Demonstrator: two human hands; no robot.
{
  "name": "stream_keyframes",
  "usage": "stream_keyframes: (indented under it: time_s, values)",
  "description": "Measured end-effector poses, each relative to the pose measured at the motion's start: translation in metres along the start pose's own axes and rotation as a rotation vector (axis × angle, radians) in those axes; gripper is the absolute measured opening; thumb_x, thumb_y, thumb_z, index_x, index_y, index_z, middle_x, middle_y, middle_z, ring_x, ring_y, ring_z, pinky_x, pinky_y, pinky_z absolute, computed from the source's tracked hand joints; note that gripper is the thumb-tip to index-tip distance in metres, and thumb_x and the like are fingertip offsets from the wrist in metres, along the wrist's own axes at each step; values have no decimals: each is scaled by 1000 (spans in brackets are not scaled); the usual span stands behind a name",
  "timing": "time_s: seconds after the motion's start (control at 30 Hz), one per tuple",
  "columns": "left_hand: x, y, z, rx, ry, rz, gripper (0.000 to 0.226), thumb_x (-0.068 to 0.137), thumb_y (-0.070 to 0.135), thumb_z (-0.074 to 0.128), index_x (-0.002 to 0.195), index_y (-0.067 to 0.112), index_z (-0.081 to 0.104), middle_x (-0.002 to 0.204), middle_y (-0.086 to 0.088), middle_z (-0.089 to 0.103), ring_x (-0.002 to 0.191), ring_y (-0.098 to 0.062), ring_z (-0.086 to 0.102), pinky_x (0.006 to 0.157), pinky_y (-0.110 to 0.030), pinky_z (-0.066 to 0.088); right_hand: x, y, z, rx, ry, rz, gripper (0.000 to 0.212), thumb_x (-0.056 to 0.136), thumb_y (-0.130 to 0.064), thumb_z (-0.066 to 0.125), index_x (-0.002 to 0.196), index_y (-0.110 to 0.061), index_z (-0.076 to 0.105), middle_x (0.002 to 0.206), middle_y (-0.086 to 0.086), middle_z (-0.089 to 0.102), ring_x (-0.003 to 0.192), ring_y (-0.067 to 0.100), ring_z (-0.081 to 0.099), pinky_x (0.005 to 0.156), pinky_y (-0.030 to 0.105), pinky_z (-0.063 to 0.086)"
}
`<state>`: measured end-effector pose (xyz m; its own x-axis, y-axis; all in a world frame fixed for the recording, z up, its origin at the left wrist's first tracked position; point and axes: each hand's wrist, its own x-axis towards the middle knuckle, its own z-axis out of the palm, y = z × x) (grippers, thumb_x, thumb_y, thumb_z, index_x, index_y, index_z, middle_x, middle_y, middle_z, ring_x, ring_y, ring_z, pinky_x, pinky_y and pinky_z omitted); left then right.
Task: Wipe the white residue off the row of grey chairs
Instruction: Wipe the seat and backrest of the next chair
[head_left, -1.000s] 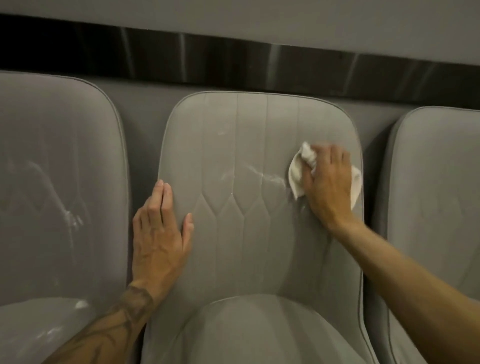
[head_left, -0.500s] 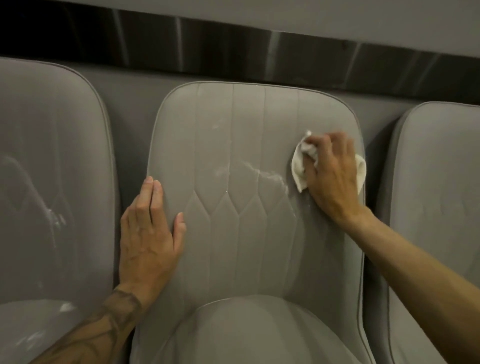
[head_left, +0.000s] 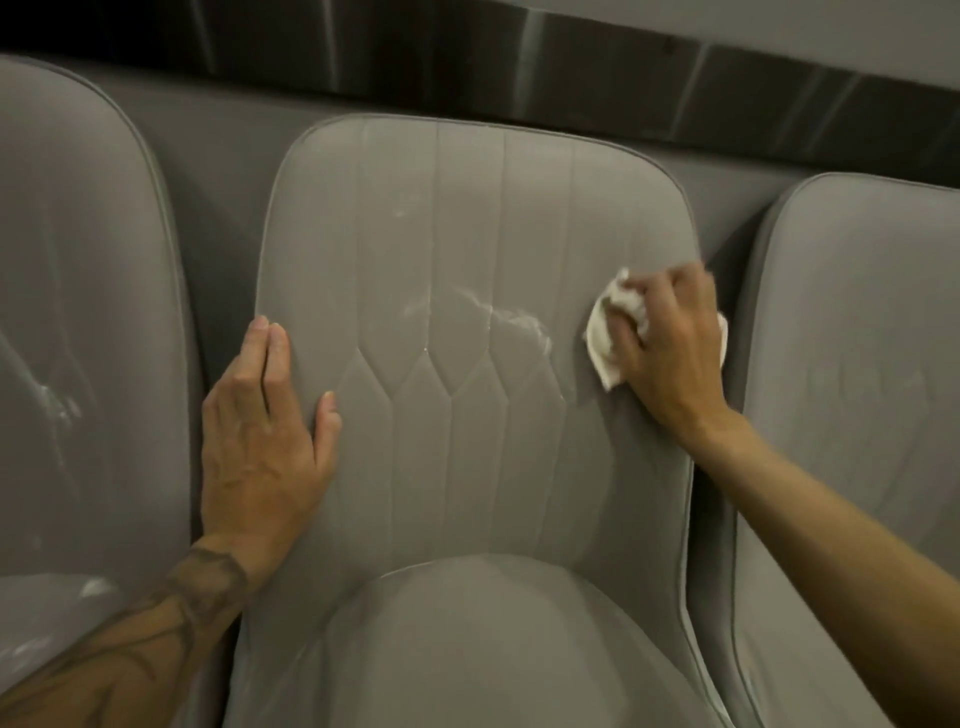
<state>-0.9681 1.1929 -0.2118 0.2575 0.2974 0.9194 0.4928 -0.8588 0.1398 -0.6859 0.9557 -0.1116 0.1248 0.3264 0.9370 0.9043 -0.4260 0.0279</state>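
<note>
Three grey padded chairs stand side by side. On the backrest of the middle chair (head_left: 467, 234) a white residue streak (head_left: 511, 317) runs across the centre, with a small fleck (head_left: 401, 213) higher up. My right hand (head_left: 670, 353) grips a crumpled white cloth (head_left: 605, 345) and presses it against the backrest's right side, just right of the streak. My left hand (head_left: 260, 441) lies flat with straight fingers on the backrest's left edge.
The left chair (head_left: 78, 312) carries white smears on its backrest (head_left: 57, 405) and seat (head_left: 96, 587). The right chair (head_left: 857, 338) shows only faint marks. Behind the row run a grey wall and a dark glossy band (head_left: 467, 62).
My right hand with the cloth has slid a little down the backrest's right side. The left hand stays flat on the left edge. The view has tilted.
</note>
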Motion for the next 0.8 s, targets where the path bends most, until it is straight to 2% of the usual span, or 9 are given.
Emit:
stream_keyframes:
  time_s: [0.1,0.17,0.27,0.33,0.43,0.57,0.63,0.7,0.8]
  values:
    - [-1,0,0,-8,-3,-8,68,104,31,48,159,-2,25,163,-24,29,143,-43,38,114,-54,36,-71,5,-15,-62,-125,-71,26,89,-22,76,109,-10,64,107,13,51,92,33,46,76,40,42]
    - [-1,0,0,-4,-4,-13,68,104,31,48,159,-2,25,163,-24,29,143,-43,39,113,-54,36,-68,8,-18,-96,-144,-103,25,87,-20,77,107,-8,67,106,15,52,91,34,46,74,46,43]
    - [0,0,1,1,3,-15,68,104,31,47,159,-1,24,163,-24,29,143,-42,38,113,-53,35,4,9,-6,-70,-2,-92,22,90,-22,72,107,-11,66,104,17,53,95,32,48,78,42,43]
    - [0,-1,2,2,13,-6,67,105,31,48,159,-2,25,163,-24,29,144,-42,37,114,-52,35,47,7,3,-34,95,41,23,94,-30,66,109,-13,62,110,14,53,100,29,50,85,39,45]
    - [-1,-2,3,-3,17,3,67,105,30,48,159,-1,25,163,-24,29,144,-42,37,113,-52,35,25,4,9,-37,131,107,23,96,-33,64,104,-12,59,110,12,52,99,28,50,82,37,45]
    - [-2,-2,3,-3,17,8,67,105,31,48,159,-1,23,163,-25,29,143,-42,37,113,-52,35,-80,11,-9,-27,-48,-21,21,94,-27,68,108,-12,62,107,9,48,95,28,46,82,34,38]
    - [-1,-3,2,-16,15,9,68,105,31,48,160,0,23,163,-25,29,144,-43,36,115,-51,33,-123,12,-18,-39,-121,-76,15,93,-20,69,104,-10,65,104,8,48,90,29,46,79,41,41]
    - [-1,-3,1,-26,11,-3,68,105,31,48,160,0,23,163,-25,28,144,-43,36,115,-50,32,-130,13,-23,-47,-163,-85,11,92,-17,70,100,-9,68,100,8,50,86,29,47,75,46,43]
    - [0,-2,0,-33,2,-6,68,105,32,47,160,1,22,163,-25,28,145,-43,35,116,-51,32,-90,15,-19,-32,-147,-63,20,89,-20,74,104,-11,65,102,6,47,88,29,45,75,43,42]
